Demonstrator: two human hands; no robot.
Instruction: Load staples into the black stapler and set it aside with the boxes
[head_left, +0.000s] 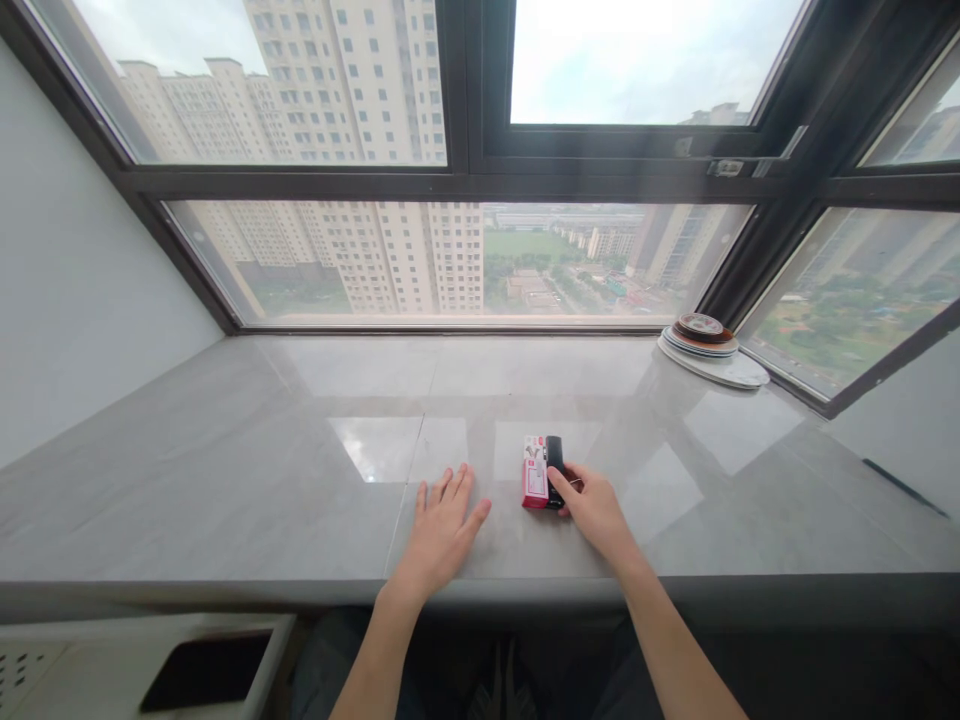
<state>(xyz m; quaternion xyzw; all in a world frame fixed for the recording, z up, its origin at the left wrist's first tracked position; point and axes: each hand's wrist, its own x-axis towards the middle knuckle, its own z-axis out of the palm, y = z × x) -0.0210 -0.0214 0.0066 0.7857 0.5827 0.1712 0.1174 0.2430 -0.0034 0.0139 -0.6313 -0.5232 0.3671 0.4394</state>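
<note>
My left hand (444,525) lies palm down on the pale grey, glossy sill (262,480), its fingers spread and holding nothing. To the right of it, a small pink-and-white printed box (535,474) lies on the sill. Right up against this box is a black oblong object (554,456), too small to tell its exact kind. My right hand (592,507) is closed around the black object's right side, with the thumb on top and the fingers curled partly out of sight behind it. A thin light line shows near these fingers.
At the back right corner stands a stack of plates (712,365) by the window frame (465,185). A thin dark stick (904,487) lies at the far right. Below the sill's front edge, a white surface (90,670) holds a dark flat rectangle (206,672).
</note>
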